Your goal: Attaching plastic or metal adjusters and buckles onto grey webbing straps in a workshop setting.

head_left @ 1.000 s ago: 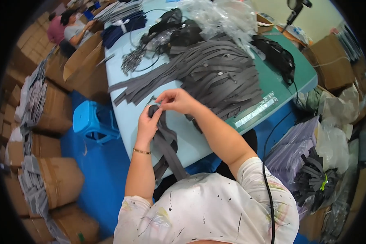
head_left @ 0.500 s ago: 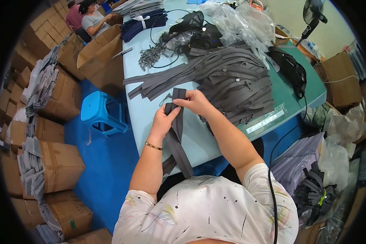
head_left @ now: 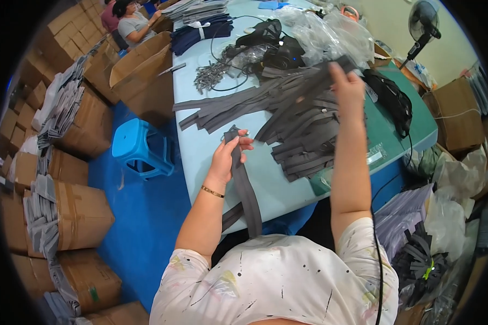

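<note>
The left hand (head_left: 224, 160) pinches a gray strip (head_left: 246, 195), and the right hand (head_left: 348, 89) pinches another strip (head_left: 312, 88) over the pile (head_left: 312, 130), probably laying it down, which next needs gently letting go.

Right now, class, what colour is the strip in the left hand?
The strip is dark grey, showing best in the head view.

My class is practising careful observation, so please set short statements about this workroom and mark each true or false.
1. The left hand holds a long dark-grey fabric strip. True.
2. A blue plastic stool stands on the table. False: the stool stands on the blue floor.
3. The right hand holds another dark-grey fabric strip. True.
4. A narrow gold-coloured bracelet circles the right wrist. False: the bracelet is on the left wrist.
</note>
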The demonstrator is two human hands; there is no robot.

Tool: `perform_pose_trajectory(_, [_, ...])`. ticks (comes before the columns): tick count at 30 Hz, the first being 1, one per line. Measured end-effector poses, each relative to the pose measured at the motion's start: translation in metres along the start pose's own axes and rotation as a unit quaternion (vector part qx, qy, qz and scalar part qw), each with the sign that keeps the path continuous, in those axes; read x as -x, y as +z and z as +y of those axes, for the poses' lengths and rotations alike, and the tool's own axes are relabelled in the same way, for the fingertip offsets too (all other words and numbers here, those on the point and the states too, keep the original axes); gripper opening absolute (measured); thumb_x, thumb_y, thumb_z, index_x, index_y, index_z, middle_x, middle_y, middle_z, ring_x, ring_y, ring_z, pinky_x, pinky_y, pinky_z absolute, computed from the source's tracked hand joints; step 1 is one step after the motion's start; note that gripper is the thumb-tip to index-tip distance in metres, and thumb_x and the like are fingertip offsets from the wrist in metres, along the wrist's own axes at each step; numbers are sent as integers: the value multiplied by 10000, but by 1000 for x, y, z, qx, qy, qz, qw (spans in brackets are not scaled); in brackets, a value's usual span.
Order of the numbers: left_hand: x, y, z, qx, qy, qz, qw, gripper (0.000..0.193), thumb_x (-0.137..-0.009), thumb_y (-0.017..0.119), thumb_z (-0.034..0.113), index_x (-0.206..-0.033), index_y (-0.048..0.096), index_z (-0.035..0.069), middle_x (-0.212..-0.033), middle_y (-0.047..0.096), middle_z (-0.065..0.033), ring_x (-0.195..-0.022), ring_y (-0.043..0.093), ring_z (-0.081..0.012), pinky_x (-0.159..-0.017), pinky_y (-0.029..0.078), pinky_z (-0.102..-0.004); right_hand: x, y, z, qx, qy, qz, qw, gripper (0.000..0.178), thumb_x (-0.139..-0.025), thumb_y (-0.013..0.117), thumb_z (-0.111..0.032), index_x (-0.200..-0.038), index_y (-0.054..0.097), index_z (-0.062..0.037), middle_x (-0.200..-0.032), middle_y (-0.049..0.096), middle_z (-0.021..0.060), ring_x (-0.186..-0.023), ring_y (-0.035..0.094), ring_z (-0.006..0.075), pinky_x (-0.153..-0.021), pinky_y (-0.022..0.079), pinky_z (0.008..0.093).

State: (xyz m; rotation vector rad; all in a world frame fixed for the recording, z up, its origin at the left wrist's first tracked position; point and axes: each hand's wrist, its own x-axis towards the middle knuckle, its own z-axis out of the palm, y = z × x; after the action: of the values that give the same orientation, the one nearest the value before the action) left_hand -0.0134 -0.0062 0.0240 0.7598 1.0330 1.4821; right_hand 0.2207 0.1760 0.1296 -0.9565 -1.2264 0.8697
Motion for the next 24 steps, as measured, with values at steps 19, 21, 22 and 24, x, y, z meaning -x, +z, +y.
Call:
perform_pose_trajectory(19, [-2, 4, -9, -316, 50, 12, 947, 307, -888, 449, 48, -1188, 493, -2, -913, 586, -46, -717, 564, -118, -609, 465, -237, 137, 82, 38, 176, 0, -412, 894, 303, -755, 701, -255, -873, 563, -12, -646, 607, 49, -563, 572, 124, -531, 449, 253])
perform_pose_trajectory(21, [-2, 5, -8, -224, 47, -8, 973, 262, -899, 453, 87, -1139, 519, 4, -904, 583, -37, -757, 545, -107, -639, 441, -234, 134, 82, 52, 94, 32, -418, 903, 296, -757, 705, -236, -880, 557, -11, -655, 617, 40, -568, 581, 111, -539, 454, 244])
perform_pose_trajectory(22, [-1, 5, -7, -132, 44, -28, 990, 231, -909, 457, 126, -1089, 545, 11, -895, 580, -28, -797, 525, -95, -668, 417, -230, 132, 82, 57, -5, 87, -423, 902, 244, -772, 691, -186, -872, 559, -7, -686, 619, 38, -592, 571, 93, -554, 450, 229])
perform_pose_trajectory(24, [2, 5, -1, -99, 9, -40, 994, 262, -908, 470, 157, -1119, 539, 19, -920, 563, -24, -854, 506, -94, -720, 398, -232, 129, 79, 60, -101, 141, -425, 888, 194, -787, 678, -137, -865, 561, -4, -717, 620, 37, -616, 561, 76, -569, 446, 213])
